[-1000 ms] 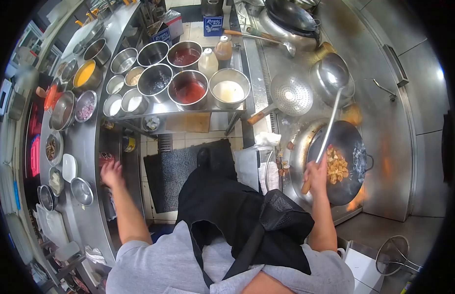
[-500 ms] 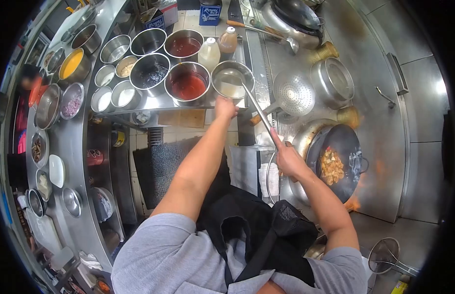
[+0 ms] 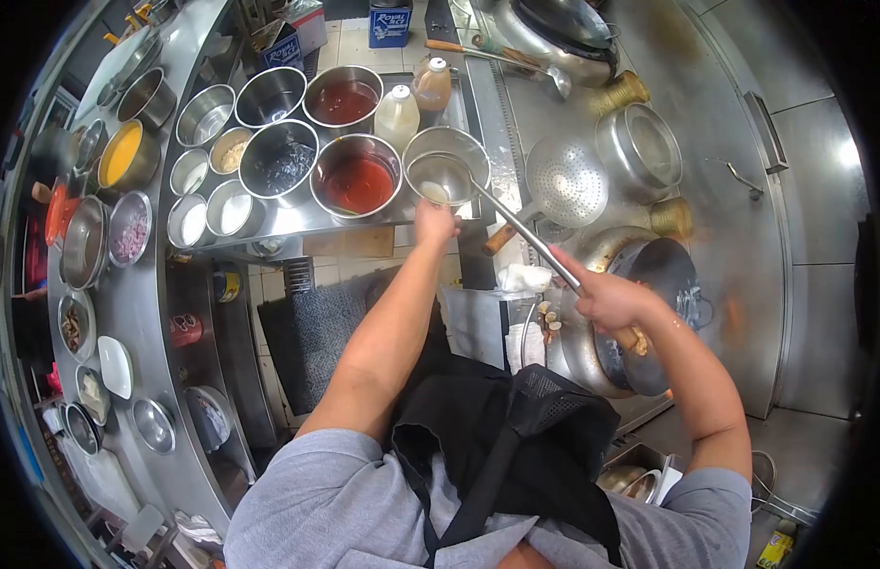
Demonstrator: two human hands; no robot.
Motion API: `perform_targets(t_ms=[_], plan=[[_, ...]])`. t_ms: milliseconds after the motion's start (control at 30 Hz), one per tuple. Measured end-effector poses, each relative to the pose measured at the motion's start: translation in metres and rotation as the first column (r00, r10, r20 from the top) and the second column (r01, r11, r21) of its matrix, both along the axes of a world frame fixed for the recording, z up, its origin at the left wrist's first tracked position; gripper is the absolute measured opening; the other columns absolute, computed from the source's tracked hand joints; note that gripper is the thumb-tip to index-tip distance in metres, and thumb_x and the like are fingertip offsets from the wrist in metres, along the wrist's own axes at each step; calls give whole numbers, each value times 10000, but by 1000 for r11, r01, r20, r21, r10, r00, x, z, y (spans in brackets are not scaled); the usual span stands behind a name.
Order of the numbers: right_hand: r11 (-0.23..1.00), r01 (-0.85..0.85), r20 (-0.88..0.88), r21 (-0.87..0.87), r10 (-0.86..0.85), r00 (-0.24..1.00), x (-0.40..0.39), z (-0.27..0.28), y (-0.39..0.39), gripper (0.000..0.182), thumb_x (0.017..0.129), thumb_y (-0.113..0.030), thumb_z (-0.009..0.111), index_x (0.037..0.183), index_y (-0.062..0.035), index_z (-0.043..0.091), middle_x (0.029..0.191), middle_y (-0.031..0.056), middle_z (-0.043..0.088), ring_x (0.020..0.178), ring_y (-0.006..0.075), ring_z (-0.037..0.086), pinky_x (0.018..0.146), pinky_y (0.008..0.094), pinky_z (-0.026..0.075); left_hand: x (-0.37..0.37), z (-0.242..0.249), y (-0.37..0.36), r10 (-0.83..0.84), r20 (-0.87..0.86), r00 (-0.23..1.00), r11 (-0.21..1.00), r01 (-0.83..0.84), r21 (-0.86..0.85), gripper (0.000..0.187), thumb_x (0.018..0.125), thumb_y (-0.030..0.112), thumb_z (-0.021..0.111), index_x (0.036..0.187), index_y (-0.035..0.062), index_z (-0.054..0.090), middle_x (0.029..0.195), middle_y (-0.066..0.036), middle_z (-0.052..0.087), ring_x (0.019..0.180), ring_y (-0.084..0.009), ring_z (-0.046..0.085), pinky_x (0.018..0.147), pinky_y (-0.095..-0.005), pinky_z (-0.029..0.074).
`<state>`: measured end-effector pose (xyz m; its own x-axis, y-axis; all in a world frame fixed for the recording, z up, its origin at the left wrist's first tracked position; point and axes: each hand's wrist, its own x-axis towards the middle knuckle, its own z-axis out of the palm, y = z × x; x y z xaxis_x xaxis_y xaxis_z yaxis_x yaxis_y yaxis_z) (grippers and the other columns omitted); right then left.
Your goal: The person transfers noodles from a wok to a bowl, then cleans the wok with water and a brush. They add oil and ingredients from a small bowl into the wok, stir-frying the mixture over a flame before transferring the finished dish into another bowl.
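Note:
My right hand [image 3: 613,302] is wrapped around the long handle of a steel ladle [image 3: 527,231]. The ladle slants down to the left, its bowl inside a steel pot [image 3: 471,142] holding some pale liquid. At the near rim of that pot my left hand [image 3: 436,224] is closed, its fingertips partly hidden. Under my right forearm sits a dark wok [image 3: 660,261], mostly covered by the arm. Brownish food pieces [image 3: 639,343] show just below my right hand, and several more bits [image 3: 551,322] lie left of the wok.
Left of the pot stand pots of red sauce [image 3: 359,182] and dark liquid [image 3: 279,161], with small white-filled containers. Two bottles [image 3: 398,116] are behind. A perforated strainer [image 3: 565,185] lies right of the pot. A metal shelf unit [image 3: 189,284] runs along the left.
My right hand has moved right and toward me with the ladle handle, now covering much of the wok. The ladle bowl has become visible in the pot. My left hand stays at the pot rim.

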<state>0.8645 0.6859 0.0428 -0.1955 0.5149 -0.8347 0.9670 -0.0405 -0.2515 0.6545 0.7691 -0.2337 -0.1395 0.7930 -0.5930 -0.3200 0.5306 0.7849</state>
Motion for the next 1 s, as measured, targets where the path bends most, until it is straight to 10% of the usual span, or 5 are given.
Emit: perform_targets(t_ms=[100,167,300,833,1000], plan=[[944,268,-157,-195,-300,941,15,2,12,938,846,43,471,1585,-306,10,1292,132,501,543,118,525,464,264,476,-1,1,-2,-4,17,1000,1000,3,4,175,1009,117,495,1165,39,484,1049,-101,637,777,-175,679,536,-302,535],[600,516,-309,-611,-781,542,31,-7,14,866,908,15,466,1581,-349,58,682,28,454,485,96,438,431,246,417,-2,0,-2,-4,19,1000,1000,4,8,168,1010,127,501,1153,41,482,1057,-106,642,792,-175,678,554,-306,540],[315,394,-334,-863,-942,23,43,-39,-29,838,936,-61,580,1583,-289,99,681,62,448,412,79,377,341,217,351,-22,-20,-4,-108,223,969,990,86,109,241,1005,177,530,1174,16,472,1056,-141,631,845,-219,690,637,-332,566],[184,574,-599,-798,-137,-789,179,-49,17,530,957,-88,533,1439,-201,347,744,36,503,509,97,481,447,261,430,59,45,-44,-874,44,483,483,857,178,360,976,233,602,1264,52,484,1158,-164,627,922,-223,673,741,-362,575],[208,475,-490,-855,-22,-871,241,-43,63,177,938,-66,549,1007,-135,401,735,30,498,552,94,507,493,246,448,135,2,-36,-597,-769,227,213,970,120,686,806,253,755,1373,47,428,1290,-251,534,1217,-364,529,1024,-419,446]])
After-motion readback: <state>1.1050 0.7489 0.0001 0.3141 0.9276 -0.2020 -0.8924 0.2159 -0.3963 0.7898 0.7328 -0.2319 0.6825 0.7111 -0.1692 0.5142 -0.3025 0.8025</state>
